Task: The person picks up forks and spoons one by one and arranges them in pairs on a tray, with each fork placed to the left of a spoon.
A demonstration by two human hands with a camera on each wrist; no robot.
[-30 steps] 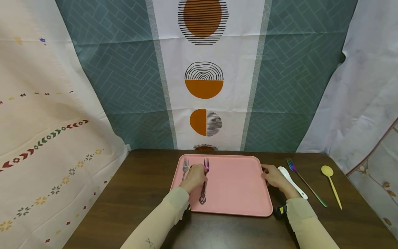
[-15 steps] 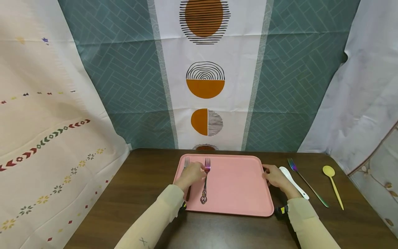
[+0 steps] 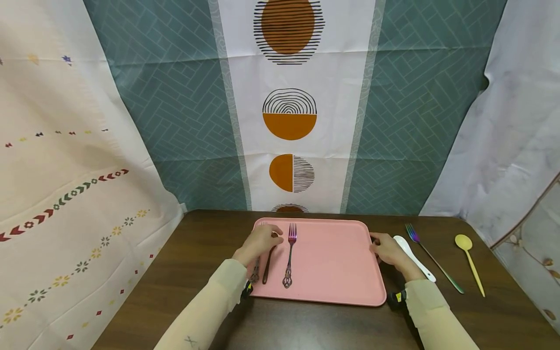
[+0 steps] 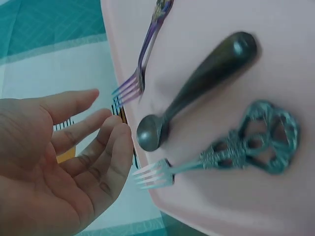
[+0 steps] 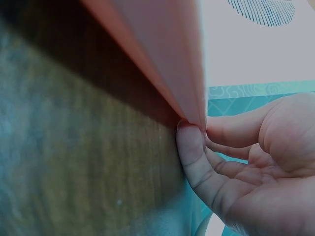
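Observation:
A pink tray (image 3: pixel 332 262) lies on the dark wooden table. On its left part are a silver fork with an ornate handle (image 4: pixel 231 152), a small dark spoon with a thick handle (image 4: pixel 211 74) and a purple fork (image 3: pixel 292 236) with a dark ornate handle. My left hand (image 3: pixel 259 240) hovers over the tray beside the spoon, thumb and fingers apart and nothing between them. At the tray's right edge, my right hand (image 3: pixel 387 248) pinches the rim between thumb and fingers; in the right wrist view the thumb (image 5: pixel 191 142) sits right against that rim.
Right of the tray lie a white spoon (image 3: pixel 413 257), a rainbow-coloured fork (image 3: pixel 433 260) and a yellow spoon (image 3: pixel 469 262). Wooden table (image 3: pixel 197 253) extends to the left. Patterned cloth (image 3: pixel 297 146) hangs behind the table.
The left hand has drawn back leftward from the purple fork, its fingers spreading. The dark spoon's handle and the silver fork's handle have come into view. The right hand stays at the rim.

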